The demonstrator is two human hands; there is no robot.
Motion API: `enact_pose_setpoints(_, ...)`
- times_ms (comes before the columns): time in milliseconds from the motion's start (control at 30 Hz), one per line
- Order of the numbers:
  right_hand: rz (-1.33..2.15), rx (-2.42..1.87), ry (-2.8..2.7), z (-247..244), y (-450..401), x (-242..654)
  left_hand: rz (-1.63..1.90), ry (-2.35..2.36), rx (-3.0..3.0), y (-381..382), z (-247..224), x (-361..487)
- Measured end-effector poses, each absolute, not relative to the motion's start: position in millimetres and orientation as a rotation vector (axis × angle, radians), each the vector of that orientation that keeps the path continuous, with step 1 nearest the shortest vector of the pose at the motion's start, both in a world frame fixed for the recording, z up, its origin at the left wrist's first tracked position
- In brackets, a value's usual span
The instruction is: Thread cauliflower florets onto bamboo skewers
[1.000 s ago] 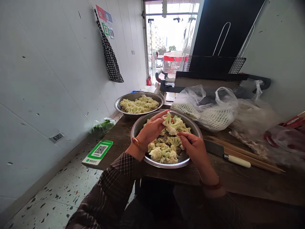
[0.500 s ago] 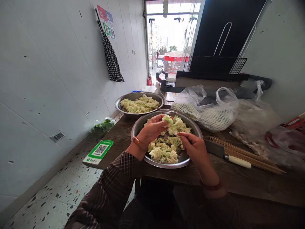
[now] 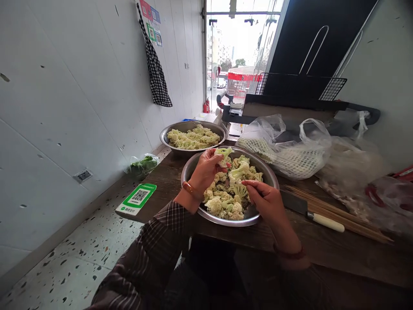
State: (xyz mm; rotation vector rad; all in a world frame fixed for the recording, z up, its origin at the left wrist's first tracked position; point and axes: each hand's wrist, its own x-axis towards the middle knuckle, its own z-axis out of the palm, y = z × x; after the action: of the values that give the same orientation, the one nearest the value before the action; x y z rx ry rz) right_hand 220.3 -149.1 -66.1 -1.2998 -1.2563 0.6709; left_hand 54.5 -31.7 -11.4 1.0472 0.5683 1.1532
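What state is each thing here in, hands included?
Left hand: holding a cauliflower floret
Right hand: fingertips pinched together; anything held is unclear
Near metal bowl: partly filled with loose florets
Far metal bowl: heaped with cauliflower pieces
Kitchen knife: lying flat, blade bare
Skewers: loosely bundled, lying down
Checked cloth: hanging

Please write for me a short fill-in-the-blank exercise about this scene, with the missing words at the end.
1. The left hand holds a pale green-and-white floret of ____.
2. The broad grey metal knife lies on the dark brown wooden table, to the ____ of the nearer round silver metal bowl.
3. The long checked cloth hanging at the left is black and ____.
4. Counting the farther round silver metal bowl too, ____ bowls hold such pieces.

Missing words: cauliflower; right; white; two.
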Motion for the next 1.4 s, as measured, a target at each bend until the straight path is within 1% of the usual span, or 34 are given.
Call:
enact_pose_setpoints(633, 0.679, -1.356, -1.293, -62.3, -148.5, 218.6, 1.168, 0.574, 1.121, -35.5, -9.2, 53.9)
enact_pose_setpoints(1100, 0.509, -1.354, -1.347, -66.5, -149.3, 218.9, 1.182, 0.612, 1.192, -38.8, -9.4, 57.2)
enact_pose_setpoints(1400, 0.492, -1.393, -1.344, -63.8, -150.0, 218.3, 1.132, 0.592, 1.193, -36.3, -12.5, 58.3)
